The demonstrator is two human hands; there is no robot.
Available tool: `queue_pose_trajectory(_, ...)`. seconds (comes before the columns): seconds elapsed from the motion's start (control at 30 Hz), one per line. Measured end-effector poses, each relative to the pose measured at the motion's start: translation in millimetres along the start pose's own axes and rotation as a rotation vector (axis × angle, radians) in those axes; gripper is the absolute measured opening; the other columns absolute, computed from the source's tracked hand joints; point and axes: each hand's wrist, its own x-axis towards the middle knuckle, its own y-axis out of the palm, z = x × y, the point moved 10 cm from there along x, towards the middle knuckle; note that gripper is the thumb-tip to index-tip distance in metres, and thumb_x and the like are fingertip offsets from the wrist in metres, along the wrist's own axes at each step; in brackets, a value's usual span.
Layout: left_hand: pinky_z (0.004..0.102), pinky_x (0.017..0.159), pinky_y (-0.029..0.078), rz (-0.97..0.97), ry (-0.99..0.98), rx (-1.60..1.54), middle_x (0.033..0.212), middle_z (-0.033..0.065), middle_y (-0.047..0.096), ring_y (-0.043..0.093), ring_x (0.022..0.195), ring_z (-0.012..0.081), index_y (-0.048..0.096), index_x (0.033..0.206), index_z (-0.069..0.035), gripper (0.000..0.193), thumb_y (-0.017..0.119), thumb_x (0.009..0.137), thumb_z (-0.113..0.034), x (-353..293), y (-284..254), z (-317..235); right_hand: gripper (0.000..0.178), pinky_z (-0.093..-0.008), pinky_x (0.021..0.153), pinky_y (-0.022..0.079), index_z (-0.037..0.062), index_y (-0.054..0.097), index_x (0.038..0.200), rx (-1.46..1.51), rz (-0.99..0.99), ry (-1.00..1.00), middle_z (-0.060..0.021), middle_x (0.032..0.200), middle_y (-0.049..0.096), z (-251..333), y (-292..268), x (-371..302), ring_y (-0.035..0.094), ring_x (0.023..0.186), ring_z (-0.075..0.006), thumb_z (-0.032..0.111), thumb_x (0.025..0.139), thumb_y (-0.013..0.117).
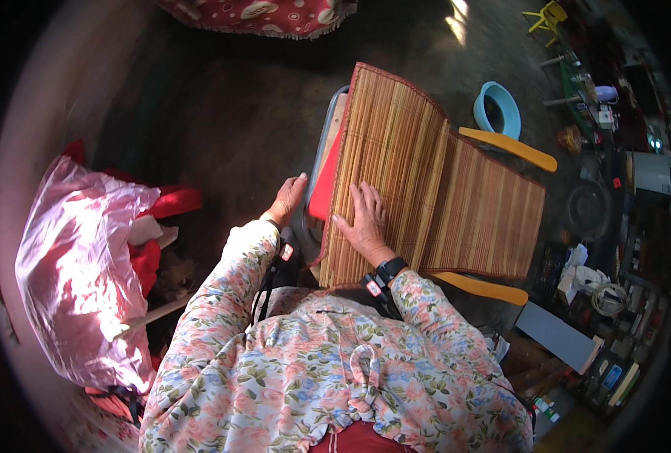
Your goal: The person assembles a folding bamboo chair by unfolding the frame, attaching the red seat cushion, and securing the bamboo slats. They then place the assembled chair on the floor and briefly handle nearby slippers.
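A brown bamboo mat with a dark red cloth border lies draped over a seat, bent by a crease across its middle. My right hand rests flat on the mat near its left border, fingers spread. Beside that border, my left hand is stretched out with its fingertips at the grey rim of something under the mat; whether it touches the rim I cannot tell. Between rim and mat shows a strip of red material. Two yellow-orange armrests stick out from either side of the mat.
A light blue basin stands on the dark floor beyond the armrest. To my left is a large pink plastic bag with red cloth beside it. Clutter and a grey board fill the right side. A red patterned cloth hangs at the top.
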Motion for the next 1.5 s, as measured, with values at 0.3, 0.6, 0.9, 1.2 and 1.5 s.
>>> queue_pose_trajectory(0.3, 0.0356, 0.076, 0.046, 0.224, -0.094, -0.300, 0.096, 0.0103, 0.059, 0.056, 0.086, 0.0196, 0.052, 0.106, 0.000, 0.052, 0.051, 0.083, -0.047, 43.5, 43.6, 5.5, 0.083, -0.0483, 0.100, 0.018, 0.0078, 0.035, 0.128, 0.027, -0.220, 0.111, -0.0168, 0.132, 0.027, -27.8, -4.9, -4.4, 0.021, 0.125, -0.0352, 0.041, 0.061, 0.071)
queue_pose_trajectory(0.6, 0.0385, 0.077, 0.047, 0.204, -0.311, -0.556, 0.098, 0.0107, 0.059, 0.056, 0.087, 0.0227, 0.053, 0.102, -0.001, 0.047, 0.051, 0.085, -0.044, 49.0, 52.0, 13.4, 0.084, -0.0602, 0.097, 0.012, 0.0107, 0.030, 0.132, -0.120, -0.173, 0.220, -0.0183, 0.136, 0.021, -25.2, 10.7, 5.8, 0.015, 0.127, -0.0370, 0.055, 0.066, 0.059)
queue_pose_trajectory(0.9, 0.0360, 0.073, 0.047, 0.201, -0.265, -0.573, 0.094, 0.0120, 0.059, 0.057, 0.083, 0.0210, 0.053, 0.099, 0.002, 0.043, 0.053, 0.085, -0.038, 59.8, 7.0, -38.5, 0.076, -0.0476, 0.100, 0.017, 0.0070, 0.031, 0.132, -0.128, -0.173, 0.257, -0.0209, 0.136, 0.022, 27.8, 2.3, 44.3, 0.019, 0.126, -0.0370, 0.045, 0.072, 0.058)
queue_pose_trajectory(1.2, 0.0348, 0.073, 0.049, 0.274, -0.191, -0.608, 0.092, 0.0116, 0.061, 0.059, 0.080, 0.0212, 0.056, 0.099, 0.000, 0.044, 0.051, 0.085, -0.041, 65.2, -108.7, -104.4, 0.075, -0.0501, 0.100, 0.018, 0.0108, 0.035, 0.131, -0.056, -0.258, 0.152, -0.0181, 0.136, 0.024, 133.4, 36.5, 116.6, 0.019, 0.125, -0.0363, 0.043, 0.069, 0.063)
queue_pose_trajectory(1.5, 0.0397, 0.085, 0.045, 0.429, -0.246, -0.549, 0.107, 0.0121, 0.058, 0.057, 0.092, 0.0256, 0.052, 0.112, -0.004, 0.057, 0.050, 0.081, -0.052, 36.0, -160.3, -144.6, 0.079, -0.0527, 0.100, 0.015, 0.0125, 0.034, 0.131, 0.109, -0.332, 0.083, -0.0180, 0.135, 0.023, 188.4, 44.3, 135.7, 0.018, 0.125, -0.0384, 0.050, 0.069, 0.062)
